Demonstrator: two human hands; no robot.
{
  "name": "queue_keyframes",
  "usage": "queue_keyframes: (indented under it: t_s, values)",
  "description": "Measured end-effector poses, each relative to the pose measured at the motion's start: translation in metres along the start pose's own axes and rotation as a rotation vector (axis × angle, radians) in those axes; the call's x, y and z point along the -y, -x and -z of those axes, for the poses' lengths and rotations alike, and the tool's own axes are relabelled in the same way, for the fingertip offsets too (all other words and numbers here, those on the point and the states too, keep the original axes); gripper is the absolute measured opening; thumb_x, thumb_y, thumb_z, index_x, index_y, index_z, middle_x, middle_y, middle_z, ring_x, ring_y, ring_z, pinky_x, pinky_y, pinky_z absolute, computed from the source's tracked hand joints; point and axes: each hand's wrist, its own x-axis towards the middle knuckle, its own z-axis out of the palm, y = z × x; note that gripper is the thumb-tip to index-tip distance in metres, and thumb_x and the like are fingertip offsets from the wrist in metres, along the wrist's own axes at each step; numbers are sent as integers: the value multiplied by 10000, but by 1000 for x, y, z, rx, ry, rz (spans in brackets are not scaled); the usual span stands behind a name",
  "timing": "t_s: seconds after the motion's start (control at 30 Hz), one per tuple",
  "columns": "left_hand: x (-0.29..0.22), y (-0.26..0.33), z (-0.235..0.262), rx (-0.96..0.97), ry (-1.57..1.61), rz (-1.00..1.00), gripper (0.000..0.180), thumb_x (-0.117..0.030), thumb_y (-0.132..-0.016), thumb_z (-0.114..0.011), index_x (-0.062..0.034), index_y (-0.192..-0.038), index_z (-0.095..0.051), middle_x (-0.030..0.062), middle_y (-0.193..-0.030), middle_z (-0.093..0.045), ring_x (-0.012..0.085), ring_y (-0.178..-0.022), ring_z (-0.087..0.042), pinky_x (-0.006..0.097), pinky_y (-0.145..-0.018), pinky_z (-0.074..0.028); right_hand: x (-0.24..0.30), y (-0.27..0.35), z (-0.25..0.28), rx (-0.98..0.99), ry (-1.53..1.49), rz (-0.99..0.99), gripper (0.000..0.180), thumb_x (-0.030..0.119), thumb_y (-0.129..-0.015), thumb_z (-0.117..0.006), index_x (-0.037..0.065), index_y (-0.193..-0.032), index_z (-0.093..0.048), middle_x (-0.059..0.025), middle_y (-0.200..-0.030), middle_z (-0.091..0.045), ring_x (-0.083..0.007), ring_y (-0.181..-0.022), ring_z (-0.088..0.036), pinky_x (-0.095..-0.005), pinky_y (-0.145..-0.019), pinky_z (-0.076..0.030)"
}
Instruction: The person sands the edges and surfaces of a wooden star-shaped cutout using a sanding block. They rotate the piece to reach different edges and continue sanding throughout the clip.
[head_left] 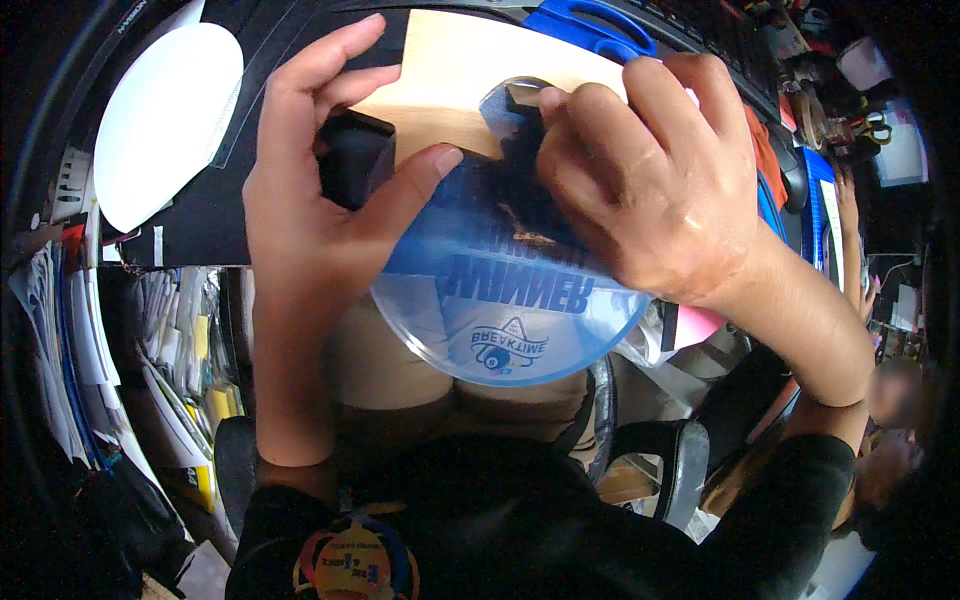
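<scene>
A round clear plastic disc with blue print on it is held up close in front of me, above my lap. My left hand grips its left rim, thumb lying across the top face and fingers behind it. My right hand is curled over the disc's upper right part, fingertips pressing near its top edge. A light brown sheet of card or thin wood lies behind the disc, and a small black block sits between my left fingers and thumb.
A black desk surface carries a white oval disc at the upper left and blue-handled scissors at the top. Stacked papers fill the left. Another person's arm shows at the far right amid clutter.
</scene>
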Motion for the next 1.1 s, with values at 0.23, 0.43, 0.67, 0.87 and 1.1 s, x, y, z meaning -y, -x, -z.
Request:
queue_keyframes:
  t_s: [0.23,0.43,0.67,0.87,1.1]
  values:
    - [-5,-4,0,-33,50,26,796,53,-746,-826,-5,-1430,-423,149,-1273,-631,189,-1168,-602,315,-1049,-444,0,1,6,70,51,16,243,59,-653,-754,47,-892,-712,-71,-902,-563,-238,-776,-550,-391,-683,-452]
    - [-19,-4,1,18,10,87,801,34,-739,-837,-5,-1422,-420,148,-1327,-603,189,-1178,-612,316,-1055,-438,9,-1,6,102,86,-44,213,25,-700,-742,29,-907,-692,-61,-839,-545,-217,-711,-528,-385,-639,-417]
    - [-8,-3,6,10,-304,-25,794,-76,-732,-872,-40,-1400,-444,95,-1397,-587,174,-1143,-632,294,-897,-450,20,-4,7,121,130,-96,198,17,-732,-731,13,-925,-685,-63,-796,-522,-209,-683,-520,-378,-642,-411]
    - [4,-2,5,-56,-165,-113,692,-131,-728,-877,-80,-1325,-530,53,-1419,-581,163,-1160,-606,298,-835,-447,26,-8,11,206,139,-159,222,55,-725,-720,16,-939,-678,-60,-806,-531,-212,-683,-524,-371,-656,-413]
    - [8,1,5,-62,-158,-98,622,-152,-729,-874,-110,-1277,-583,40,-1430,-571,182,-1183,-591,300,-831,-449,21,-3,13,80,147,-128,197,149,-724,-671,27,-877,-661,-53,-801,-538,-212,-676,-501,-392,-647,-410]
